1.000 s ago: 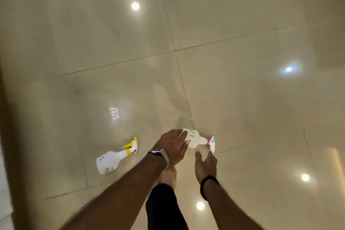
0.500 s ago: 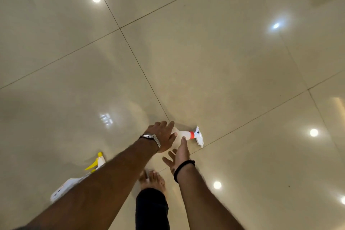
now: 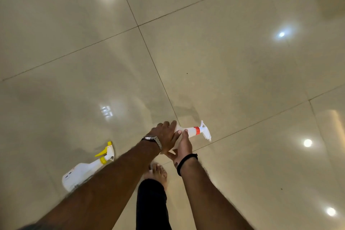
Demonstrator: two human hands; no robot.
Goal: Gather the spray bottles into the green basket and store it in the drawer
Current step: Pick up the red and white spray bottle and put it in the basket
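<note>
A white spray bottle with a red collar point(image 3: 194, 131) lies sideways, nozzle pointing right, just above the glossy floor. My left hand point(image 3: 166, 135), with a metal watch on the wrist, covers the bottle's body from above. My right hand point(image 3: 183, 144), with a black band on the wrist, grips the same bottle from below near its neck. A second white spray bottle with a yellow trigger point(image 3: 87, 169) lies on the floor to the left, partly hidden behind my left forearm. No green basket or drawer is in view.
Large beige floor tiles point(image 3: 224, 71) with dark grout lines and bright lamp reflections fill the view. My bare foot point(image 3: 157, 172) and a dark trouser leg point(image 3: 152, 205) stand just below the hands.
Both hands have closed around the red-collared bottle, and its nozzle has turned from pointing down to pointing right. The view has shifted, bringing the yellow-trigger bottle more into sight.
</note>
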